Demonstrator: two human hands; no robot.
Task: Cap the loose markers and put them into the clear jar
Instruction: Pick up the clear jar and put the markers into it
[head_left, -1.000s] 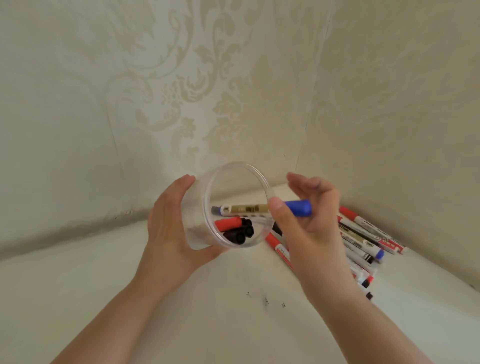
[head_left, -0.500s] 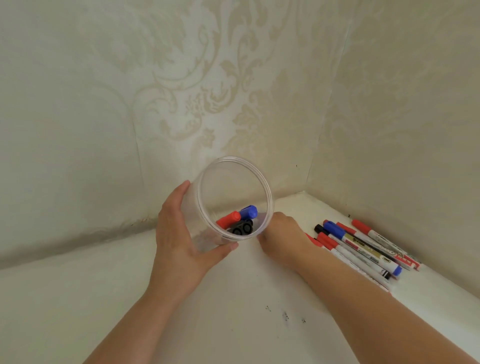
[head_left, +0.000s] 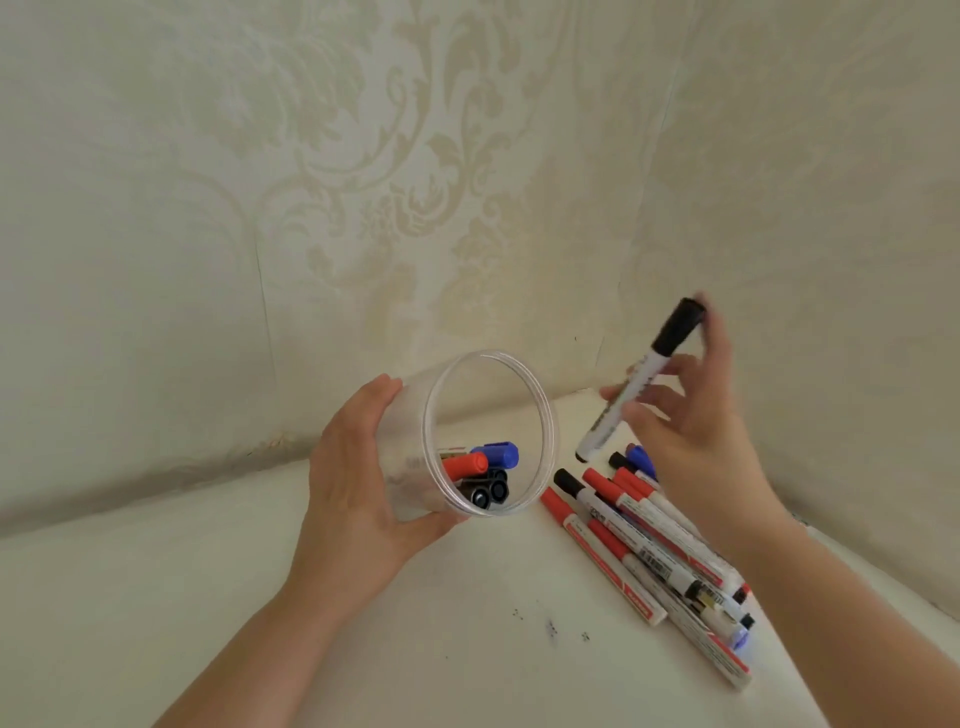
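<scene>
My left hand (head_left: 353, 488) grips the clear jar (head_left: 545, 415) from the left, tilted with its mouth toward me. Inside the jar lie several capped markers (head_left: 480, 465), red, blue and black. My right hand (head_left: 691, 431) holds a black-capped marker (head_left: 644, 374) in the air to the right of the jar, cap end up and slanted. Below that hand a pile of loose markers (head_left: 649, 540) with red, black and blue caps lies on the white surface.
The white surface (head_left: 260, 597) meets patterned wallpapered walls (head_left: 415, 182) in a corner just behind the jar and the pile. A few small dark specks (head_left: 550, 626) mark the surface near me.
My right hand rose from the surface beside the jar, now holding a black-capped marker in the air. A blue-capped marker went into the jar earlier. The jar stays held in my left hand.
</scene>
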